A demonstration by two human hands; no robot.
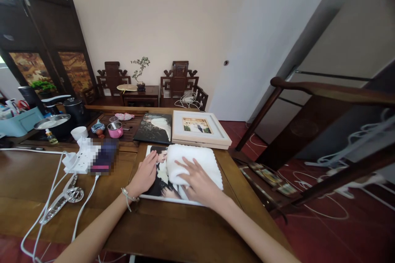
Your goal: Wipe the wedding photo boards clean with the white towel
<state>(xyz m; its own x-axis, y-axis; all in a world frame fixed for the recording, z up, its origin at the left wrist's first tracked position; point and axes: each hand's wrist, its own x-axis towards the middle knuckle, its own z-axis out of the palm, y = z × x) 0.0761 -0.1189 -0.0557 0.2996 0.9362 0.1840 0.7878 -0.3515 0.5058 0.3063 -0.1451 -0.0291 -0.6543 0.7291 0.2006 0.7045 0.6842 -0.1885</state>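
A photo panel (157, 183) with a portrait print lies flat on the wooden table (166, 230) in front of me. My left hand (144, 174) rests on the panel's left side, fingers stretched out and holding nothing. A folded white cloth (203, 158) with a scalloped edge covers much of the panel's right part. My right hand (199, 181) lies on the cloth with its fingers spread, pressing it against the panel. What the cloth covers of the print is hidden.
Behind the panel lie a dark photo panel (154, 128) and a pale framed photo (200, 125). To the left are a power strip (80, 158) with white cables, a clear hair clip (63, 199), a pink cup (115, 130) and a white bowl (79, 132). A wooden chair (308, 123) stands right.
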